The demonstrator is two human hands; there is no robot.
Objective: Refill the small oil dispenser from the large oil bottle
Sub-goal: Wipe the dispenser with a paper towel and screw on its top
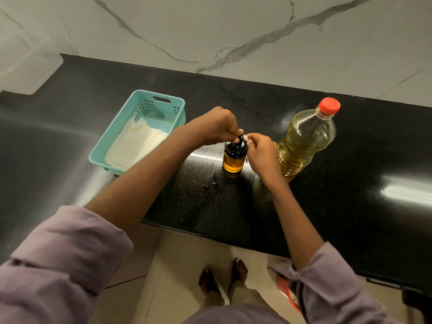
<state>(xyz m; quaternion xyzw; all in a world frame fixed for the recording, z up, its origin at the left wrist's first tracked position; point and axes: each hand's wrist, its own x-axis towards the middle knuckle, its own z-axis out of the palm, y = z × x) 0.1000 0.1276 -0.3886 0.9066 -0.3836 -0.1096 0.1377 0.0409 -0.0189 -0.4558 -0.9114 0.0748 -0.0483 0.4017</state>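
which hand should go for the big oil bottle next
Right, probably. The right hand is beside the large oil bottle, which stands capped just past it. The left hand pinches the small dispenser top, farther away.

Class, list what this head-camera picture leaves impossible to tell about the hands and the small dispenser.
- Head view: the left hand covers the black pump top of the small amber oil dispenser; whether it is screwed tight is hidden.
- Head view: what the right hand pinches is blurred.
- Fingertips of both hands overlap there.
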